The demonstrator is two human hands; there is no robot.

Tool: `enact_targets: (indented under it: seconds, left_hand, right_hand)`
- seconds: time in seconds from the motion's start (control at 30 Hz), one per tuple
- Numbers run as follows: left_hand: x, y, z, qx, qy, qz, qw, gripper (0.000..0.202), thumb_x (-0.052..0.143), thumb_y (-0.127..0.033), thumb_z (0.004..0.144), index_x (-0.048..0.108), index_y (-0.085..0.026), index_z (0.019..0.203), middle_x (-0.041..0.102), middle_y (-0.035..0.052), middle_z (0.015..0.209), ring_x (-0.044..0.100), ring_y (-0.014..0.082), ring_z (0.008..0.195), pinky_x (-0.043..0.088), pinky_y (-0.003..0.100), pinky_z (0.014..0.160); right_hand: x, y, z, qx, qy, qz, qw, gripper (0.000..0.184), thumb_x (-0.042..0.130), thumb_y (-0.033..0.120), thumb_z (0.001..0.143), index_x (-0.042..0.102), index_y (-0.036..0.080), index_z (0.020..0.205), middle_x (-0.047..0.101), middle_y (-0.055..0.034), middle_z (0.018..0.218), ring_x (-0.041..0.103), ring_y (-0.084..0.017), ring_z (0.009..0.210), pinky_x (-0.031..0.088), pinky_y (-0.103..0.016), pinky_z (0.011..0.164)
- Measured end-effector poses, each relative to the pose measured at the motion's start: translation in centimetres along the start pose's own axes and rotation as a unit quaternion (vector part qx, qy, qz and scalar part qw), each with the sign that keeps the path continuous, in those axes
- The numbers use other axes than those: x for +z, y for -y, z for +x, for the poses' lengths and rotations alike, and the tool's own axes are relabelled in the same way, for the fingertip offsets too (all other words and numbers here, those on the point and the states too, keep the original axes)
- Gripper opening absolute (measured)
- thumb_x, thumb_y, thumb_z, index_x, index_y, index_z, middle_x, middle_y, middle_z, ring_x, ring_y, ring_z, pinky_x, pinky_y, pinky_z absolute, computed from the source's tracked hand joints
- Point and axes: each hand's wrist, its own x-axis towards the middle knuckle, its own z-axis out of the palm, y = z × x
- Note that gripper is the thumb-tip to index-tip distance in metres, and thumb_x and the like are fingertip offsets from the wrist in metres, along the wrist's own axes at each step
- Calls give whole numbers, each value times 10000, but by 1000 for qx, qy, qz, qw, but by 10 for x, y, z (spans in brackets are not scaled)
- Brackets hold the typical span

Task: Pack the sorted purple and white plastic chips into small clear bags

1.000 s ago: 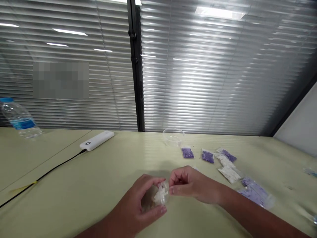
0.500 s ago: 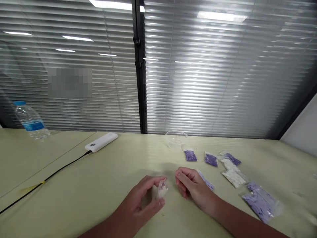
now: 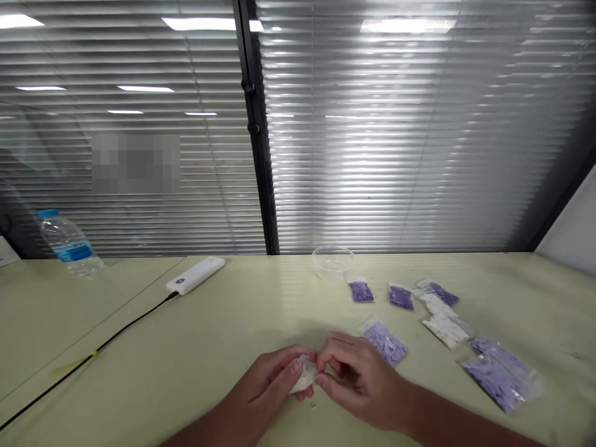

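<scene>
Low over the table's near middle, my left hand (image 3: 274, 375) is closed around a small clear plastic bag (image 3: 306, 374) with white bits in it, the thumb lying across its front. My right hand (image 3: 356, 379) meets the bag from the right, thumb and forefinger pinched at its edge. Part of the bag is hidden behind the fingers. Just beyond my right hand lies a bag of light purple pieces (image 3: 384, 341), flat on the table. A tiny pale piece (image 3: 313, 405) rests on the tabletop below the hands.
Two dark purple bags (image 3: 361, 291) (image 3: 401, 297) lie farther back, near a clear round tub (image 3: 333, 261). White bags (image 3: 446, 329) and light purple bags (image 3: 500, 372) spread to the right. At left are a white power bank (image 3: 195, 275), its black cable (image 3: 135, 321) and a water bottle (image 3: 72, 245).
My right hand has moved left and down to the small bag and now pinches its edge. My left hand has closed further around the bag. The view has shifted slightly.
</scene>
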Motion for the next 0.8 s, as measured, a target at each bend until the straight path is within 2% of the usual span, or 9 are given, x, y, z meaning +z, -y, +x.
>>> enact_targets:
  seconds: [0.1, 0.2, 0.3, 0.43, 0.53, 0.63, 0.7, 0.8]
  left_hand:
    - [5, -6, 5, 27, 54, -28, 998, 445, 691, -608, 810, 705, -232, 1046, 726, -5, 1008, 653, 125, 1040, 551, 146, 881]
    - [8, -5, 11, 10, 45, -53, 998, 464, 758, -572, 781, 685, -210, 1062, 719, 0, 968, 643, 97, 919, 516, 131, 781]
    - [9, -3, 15, 1, 50, -66, 997, 483, 781, -571, 765, 681, -194, 1050, 692, -21, 870, 584, 43, 783, 443, 102, 685]
    - [8, -3, 15, 16, 59, -63, 996, 439, 787, -545, 771, 680, -180, 991, 649, -37, 844, 535, 22, 756, 398, 91, 656]
    - [7, -3, 15, 20, 61, -51, 997, 392, 752, -536, 802, 682, -163, 900, 619, -46, 794, 526, 19, 750, 392, 89, 666]
    - [7, -3, 15, 20, 65, -44, 997, 410, 712, -558, 822, 690, -158, 907, 661, -27, 848, 562, 39, 808, 422, 98, 715]
    - [7, -3, 14, 18, 73, -44, 996, 437, 719, -576, 810, 691, -175, 981, 688, -18, 911, 589, 55, 852, 444, 109, 745]
    - [6, -2, 13, 19, 79, -48, 996, 485, 743, -572, 795, 672, -213, 1114, 691, -17, 964, 608, 77, 924, 478, 134, 820]
  right_hand:
    - [-1, 0, -1, 21, -19, 14, 999, 108, 571, 256, 966, 593, 186, 888, 504, 10, 767, 472, -113, 703, 361, -256, 653]
    - [-2, 1, -2, 53, -52, 32, 997, 162, 510, 272, 1002, 528, 180, 869, 508, -3, 797, 485, -125, 729, 381, -266, 673]
    - [-2, 0, -2, 27, -50, 33, 998, 87, 541, 247, 979, 587, 184, 941, 524, -15, 831, 503, -136, 754, 393, -274, 686]
    - [-1, 0, 0, -29, -12, 20, 999, 157, 594, 210, 948, 703, 216, 1061, 550, -24, 847, 532, -140, 770, 400, -271, 680]
    - [0, -1, 2, -37, -19, 18, 999, 174, 580, 219, 967, 734, 225, 1047, 561, -26, 823, 538, -132, 748, 395, -263, 656]
    - [0, -3, 1, -2, -56, 21, 998, 124, 597, 262, 963, 698, 194, 939, 553, -18, 792, 528, -126, 724, 396, -259, 654]
    - [1, -4, 0, 36, -72, 31, 996, 108, 618, 291, 950, 647, 190, 971, 549, -4, 792, 519, -121, 713, 394, -252, 648]
    - [1, -5, -1, 80, -37, 79, 993, 178, 619, 330, 956, 570, 199, 1066, 532, 21, 790, 486, -105, 670, 369, -230, 600]
